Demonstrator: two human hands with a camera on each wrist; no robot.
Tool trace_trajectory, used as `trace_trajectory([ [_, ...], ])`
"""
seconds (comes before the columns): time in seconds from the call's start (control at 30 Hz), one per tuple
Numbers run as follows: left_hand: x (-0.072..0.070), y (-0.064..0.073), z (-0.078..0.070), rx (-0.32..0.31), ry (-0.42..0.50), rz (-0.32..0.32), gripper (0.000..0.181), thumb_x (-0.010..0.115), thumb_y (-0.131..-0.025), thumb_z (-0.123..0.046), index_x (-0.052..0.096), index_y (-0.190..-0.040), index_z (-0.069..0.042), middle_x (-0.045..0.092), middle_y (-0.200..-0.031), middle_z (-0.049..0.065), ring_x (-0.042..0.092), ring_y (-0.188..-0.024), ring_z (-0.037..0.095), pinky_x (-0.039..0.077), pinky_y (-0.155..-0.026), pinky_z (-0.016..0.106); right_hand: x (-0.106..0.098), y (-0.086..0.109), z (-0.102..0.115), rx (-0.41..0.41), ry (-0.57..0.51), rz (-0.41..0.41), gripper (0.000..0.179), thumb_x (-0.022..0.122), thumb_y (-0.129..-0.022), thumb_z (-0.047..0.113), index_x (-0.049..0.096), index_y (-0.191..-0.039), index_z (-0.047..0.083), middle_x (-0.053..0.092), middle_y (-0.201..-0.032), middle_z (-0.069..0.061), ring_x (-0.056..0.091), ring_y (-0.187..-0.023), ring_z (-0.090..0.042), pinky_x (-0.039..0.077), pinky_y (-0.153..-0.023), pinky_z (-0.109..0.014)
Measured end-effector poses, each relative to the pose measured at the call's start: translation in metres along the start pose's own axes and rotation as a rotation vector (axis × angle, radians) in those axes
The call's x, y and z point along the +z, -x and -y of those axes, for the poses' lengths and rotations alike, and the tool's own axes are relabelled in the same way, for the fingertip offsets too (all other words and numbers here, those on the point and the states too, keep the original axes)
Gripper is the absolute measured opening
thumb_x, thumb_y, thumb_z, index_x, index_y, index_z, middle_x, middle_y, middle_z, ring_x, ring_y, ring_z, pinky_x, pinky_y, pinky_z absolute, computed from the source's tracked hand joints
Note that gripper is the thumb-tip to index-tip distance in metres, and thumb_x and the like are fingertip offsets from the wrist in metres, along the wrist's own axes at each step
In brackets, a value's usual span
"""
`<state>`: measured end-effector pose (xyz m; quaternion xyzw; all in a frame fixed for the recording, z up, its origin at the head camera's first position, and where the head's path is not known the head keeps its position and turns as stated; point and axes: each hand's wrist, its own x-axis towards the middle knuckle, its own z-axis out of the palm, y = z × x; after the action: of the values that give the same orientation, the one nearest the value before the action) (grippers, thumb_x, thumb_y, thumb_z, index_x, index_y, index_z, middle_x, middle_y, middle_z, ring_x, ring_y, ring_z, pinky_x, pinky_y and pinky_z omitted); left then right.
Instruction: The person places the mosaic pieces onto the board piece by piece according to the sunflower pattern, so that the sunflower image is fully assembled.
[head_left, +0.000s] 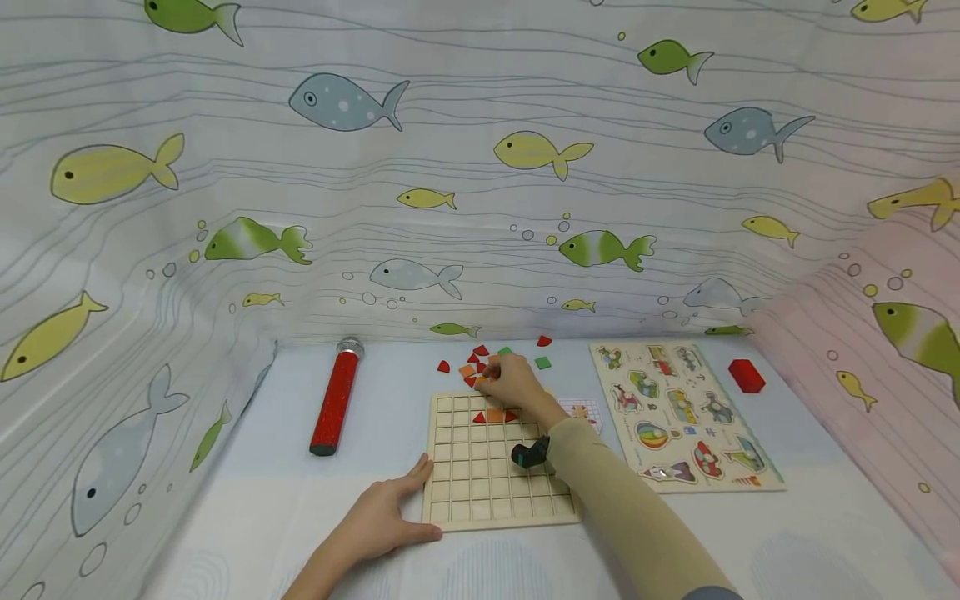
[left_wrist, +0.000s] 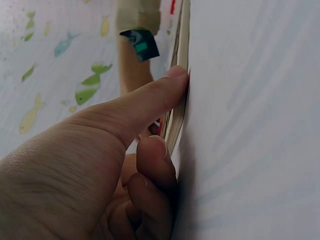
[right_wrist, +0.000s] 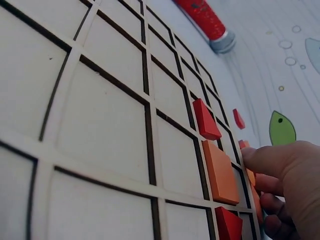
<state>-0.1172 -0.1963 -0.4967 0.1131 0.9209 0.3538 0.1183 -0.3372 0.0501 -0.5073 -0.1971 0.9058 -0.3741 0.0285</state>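
A wooden grid board (head_left: pixel 480 475) lies on the table. My left hand (head_left: pixel 378 517) rests beside its lower left corner; the thumb (left_wrist: pixel 165 92) lies straight against the board's edge. Two red triangular pieces, one of them a red triangle (right_wrist: pixel 205 120), flank an orange square tile (right_wrist: pixel 220 172) in the board's upper part. Reaching over the board, my right hand (head_left: pixel 513 385) has its thumb and fingers around another orange tile (right_wrist: pixel 251 178) just beyond the far edge. Part of that tile is hidden by the fingers.
Loose red, orange and green pieces (head_left: pixel 543 363) lie behind the board. A small pattern card (head_left: pixel 591 417) is partly under the right arm. A red microphone (head_left: pixel 336 402) lies to the left; a picture puzzle board (head_left: pixel 626 429) and a red block (head_left: pixel 746 376) lie to the right.
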Motion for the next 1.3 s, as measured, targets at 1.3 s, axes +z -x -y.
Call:
trace_trajectory([
  [1.3, 0.000, 0.000, -0.001, -0.031, -0.001, -0.002, 0.102, 0.094, -0.076, -0.046, 0.048, -0.160, -0.009, 0.043, -0.167, 0.004, 0.049, -0.147, 0.040, 0.041, -0.116, 0.066, -0.019, 0.066, 0.012, -0.226, -0.122, -0.117, 0.017, 0.083, -0.091, 0.014, 0.082, -0.107, 0.007, 0.080, -0.099, -0.005, 0.051, -0.072, -0.015, 0.036, -0.054, -0.022],
])
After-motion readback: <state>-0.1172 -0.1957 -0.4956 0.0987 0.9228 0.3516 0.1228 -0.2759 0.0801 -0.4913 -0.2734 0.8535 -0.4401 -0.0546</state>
